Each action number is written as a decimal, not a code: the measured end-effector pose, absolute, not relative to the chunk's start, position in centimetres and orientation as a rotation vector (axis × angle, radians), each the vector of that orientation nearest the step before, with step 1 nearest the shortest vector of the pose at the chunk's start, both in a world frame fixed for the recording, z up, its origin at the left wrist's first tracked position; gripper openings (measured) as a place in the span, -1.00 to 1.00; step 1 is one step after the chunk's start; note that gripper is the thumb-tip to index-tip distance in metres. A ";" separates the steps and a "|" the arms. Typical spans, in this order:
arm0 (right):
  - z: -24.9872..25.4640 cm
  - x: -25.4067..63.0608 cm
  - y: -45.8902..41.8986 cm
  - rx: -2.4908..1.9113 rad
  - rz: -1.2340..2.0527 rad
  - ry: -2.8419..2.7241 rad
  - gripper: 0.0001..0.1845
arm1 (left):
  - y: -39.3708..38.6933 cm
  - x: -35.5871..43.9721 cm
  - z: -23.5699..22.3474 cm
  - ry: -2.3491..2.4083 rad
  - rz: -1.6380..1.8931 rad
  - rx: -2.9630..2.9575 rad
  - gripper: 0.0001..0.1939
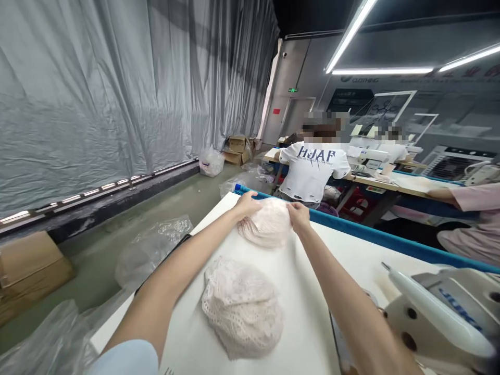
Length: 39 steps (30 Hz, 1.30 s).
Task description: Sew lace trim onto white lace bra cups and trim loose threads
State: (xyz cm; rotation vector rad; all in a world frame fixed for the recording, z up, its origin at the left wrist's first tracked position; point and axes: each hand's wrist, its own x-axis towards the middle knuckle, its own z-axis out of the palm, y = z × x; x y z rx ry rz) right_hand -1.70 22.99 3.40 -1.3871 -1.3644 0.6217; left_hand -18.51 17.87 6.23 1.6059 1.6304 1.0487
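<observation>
Near the far end of the white table (pixel 183 333), a bundle of pale pink fabric (pixel 267 224) lies between my hands. My left hand (pixel 249 204) grips its left edge, with the fingertips partly hidden in the cloth. On the opposite side, my right hand (pixel 299 214) pinches the fabric's upper right edge between thumb and fingers. Closer to me rests a second crumpled heap of off-white eyelet fabric (pixel 244 307), which neither hand touches.
A sewing machine (pixel 437 312) stands at the table's right. Blue cloth (pixel 351 232) lines the far edge. Clear plastic bags (pixel 152 250) and a cardboard box (pixel 31 271) lie on the floor at left. A person in a white shirt (pixel 312 172) sits ahead; a pink sleeve (pixel 476 224) shows at right.
</observation>
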 end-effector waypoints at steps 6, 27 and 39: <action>0.3 -1.2 23.7 -1.779 0.601 -1.480 -0.67 | 19.3 -17.5 1.0 1.810 0.720 1.872 -0.60; 1.3 1.3 -1.3 -1.084 0.473 -2.278 -0.64 | -2.5 -17.8 4.8 1.627 0.456 2.300 -0.88; 1.4 0.3 -1.6 -1.051 0.087 -2.506 -0.75 | -1.0 -19.8 4.6 1.699 0.717 2.189 -0.59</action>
